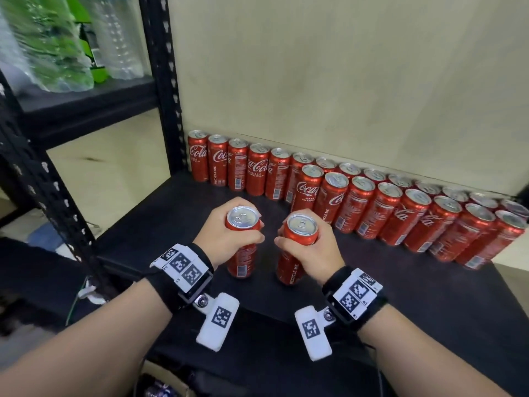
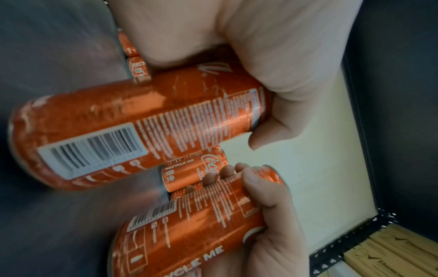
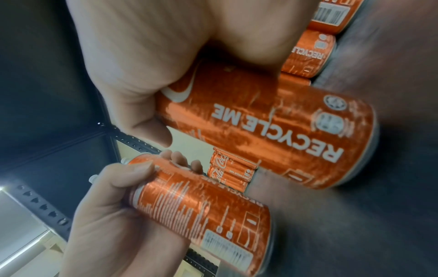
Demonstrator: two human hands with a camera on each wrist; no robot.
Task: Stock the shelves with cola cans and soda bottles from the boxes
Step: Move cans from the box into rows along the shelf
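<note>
the left hand grips one red cola can near its top, fingers and thumb curled round the body; the right hand grips a second cola can the same way. both cans are upright over the black shelf, side by side and a little apart, in front of the stocked cans. whether their bases touch the shelf cannot be told.

in the left wrist view the left hand's can shows its barcode and small print, with the thumb wrapped over it. in the right wrist view the right hand's can shows the words "recycle me".

the stocked cans stand in two rows against the pale wall: the back row runs along the wall from the black upright post to the far right edge, and the front row stands just before it, beginning partway along and reaching the same right edge. the held cans are near the left end of that front row.

above the stocked cans and left of the post, an upper shelf carries clear and green plastic bottles.
</note>
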